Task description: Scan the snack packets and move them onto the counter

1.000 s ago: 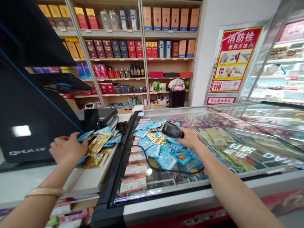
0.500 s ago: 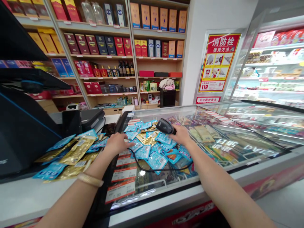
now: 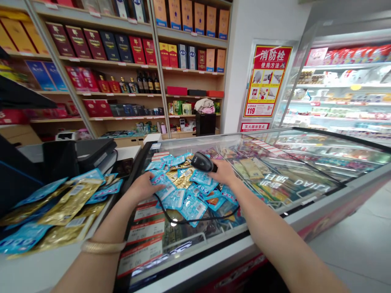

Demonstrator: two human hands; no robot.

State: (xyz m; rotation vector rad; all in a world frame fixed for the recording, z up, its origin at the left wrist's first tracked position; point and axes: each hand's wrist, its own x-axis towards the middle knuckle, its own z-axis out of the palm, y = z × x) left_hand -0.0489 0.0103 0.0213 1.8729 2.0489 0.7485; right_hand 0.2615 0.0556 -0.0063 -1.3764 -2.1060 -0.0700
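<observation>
My right hand [image 3: 222, 173] is wrapped around the handle of a black barcode scanner [image 3: 202, 162], its head pointing left over a heap of small packets. Most packets are blue, like the one near the front [image 3: 193, 208]; a few gold packets [image 3: 184, 178] show in the middle. At the heap's left edge, my left hand [image 3: 143, 186] has its thumb and fingers closed on a blue packet [image 3: 164, 186]. A black cable [image 3: 195, 222] loops in front of the heap. The heap lies on the glass top of a chest freezer [image 3: 305, 162].
More gold packets [image 3: 71, 201] and blue packets [image 3: 26, 237] lie on the white counter [image 3: 45, 266] at left, beside a dark machine [image 3: 12, 175]. Price labels [image 3: 142, 254] line the freezer's left side. Shelves of boxed bottles [image 3: 116, 47] stand behind; a lit display fridge [image 3: 345, 85] is at right.
The view has swung to the right, so things sit further left. My left hand has closed on a blue packet at the heap's edge. The scanner stays in my right hand above the heap.
</observation>
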